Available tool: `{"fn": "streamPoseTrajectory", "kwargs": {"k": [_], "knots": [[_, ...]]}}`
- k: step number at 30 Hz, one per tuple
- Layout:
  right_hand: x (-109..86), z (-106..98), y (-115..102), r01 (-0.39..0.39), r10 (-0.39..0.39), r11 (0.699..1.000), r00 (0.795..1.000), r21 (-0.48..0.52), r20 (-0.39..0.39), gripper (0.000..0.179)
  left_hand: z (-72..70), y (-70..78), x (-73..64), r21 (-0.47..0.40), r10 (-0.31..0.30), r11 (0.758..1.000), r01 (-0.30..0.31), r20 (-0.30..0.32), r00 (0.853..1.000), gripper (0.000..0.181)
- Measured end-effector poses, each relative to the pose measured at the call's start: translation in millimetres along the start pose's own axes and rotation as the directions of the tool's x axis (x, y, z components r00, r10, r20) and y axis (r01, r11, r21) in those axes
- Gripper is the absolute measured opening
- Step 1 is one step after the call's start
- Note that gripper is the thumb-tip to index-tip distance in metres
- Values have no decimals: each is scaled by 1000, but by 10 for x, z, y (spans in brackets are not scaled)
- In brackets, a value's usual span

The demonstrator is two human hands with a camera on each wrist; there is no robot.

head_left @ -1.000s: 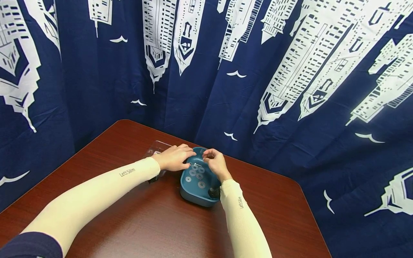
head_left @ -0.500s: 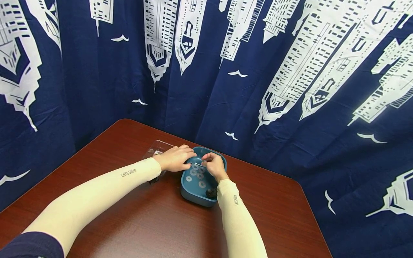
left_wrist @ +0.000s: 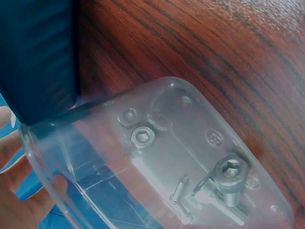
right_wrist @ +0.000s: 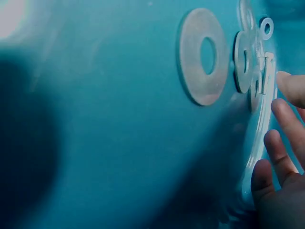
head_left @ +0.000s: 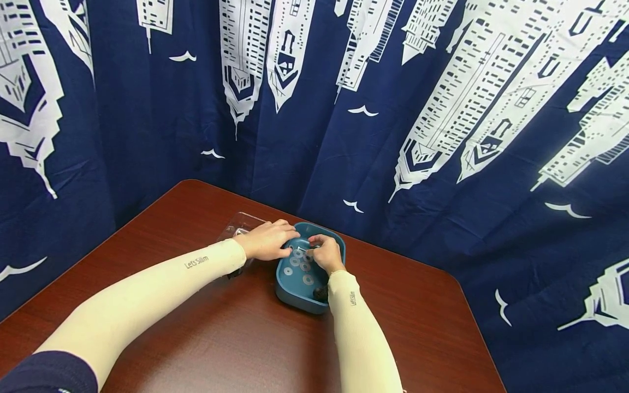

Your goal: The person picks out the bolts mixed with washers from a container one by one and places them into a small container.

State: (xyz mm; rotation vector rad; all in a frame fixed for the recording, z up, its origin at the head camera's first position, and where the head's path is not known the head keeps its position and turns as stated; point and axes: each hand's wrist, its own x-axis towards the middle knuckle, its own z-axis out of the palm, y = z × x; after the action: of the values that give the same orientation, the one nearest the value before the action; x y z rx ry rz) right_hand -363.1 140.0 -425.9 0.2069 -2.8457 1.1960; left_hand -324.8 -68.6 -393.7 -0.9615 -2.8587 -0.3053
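A blue plastic bin [head_left: 301,305] stands toward the back of the table, with several flat washers [head_left: 308,279] lying on its floor. My left hand [head_left: 269,240] rests at its left rim, fingers extended over the edge. Inside the bin is my right hand [head_left: 326,254], its fingers bent loosely downward. In the right wrist view, the fingertips [right_wrist: 281,107] hover close to a pale raised ridge [right_wrist: 262,124] and a cluster of washers [right_wrist: 244,62]; nothing shows between them. One larger-looking washer [right_wrist: 221,71] lies nearer that camera.
Left of the bin, partly under my left forearm, sits a clear plastic box [left_wrist: 171,86] holding several socket-head bolts [left_wrist: 231,171] and small metal pins [left_wrist: 180,191]. A dark object, probably the wrist camera [head_left: 320,295], is by my right wrist. A blue patterned curtain [head_left: 314,136] hangs behind the table.
My right hand has lowered from the bin's far right side toward the washers, its forearm shifting slightly left. My left hand stays at the rim.
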Motion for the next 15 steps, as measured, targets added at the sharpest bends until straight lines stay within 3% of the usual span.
{"fn": "streamPoseTrajectory", "kwargs": {"k": [5,15], "knots": [[12,34,17,-20,21,1000,1000,21,-21,37,-3,15,5,2,-6,1000,6,11,1000,52],[34,159,36,-112,122,974,992,199,-40,31,-4,14,-4,5,4,1000,-4,0,1000,52]]}}
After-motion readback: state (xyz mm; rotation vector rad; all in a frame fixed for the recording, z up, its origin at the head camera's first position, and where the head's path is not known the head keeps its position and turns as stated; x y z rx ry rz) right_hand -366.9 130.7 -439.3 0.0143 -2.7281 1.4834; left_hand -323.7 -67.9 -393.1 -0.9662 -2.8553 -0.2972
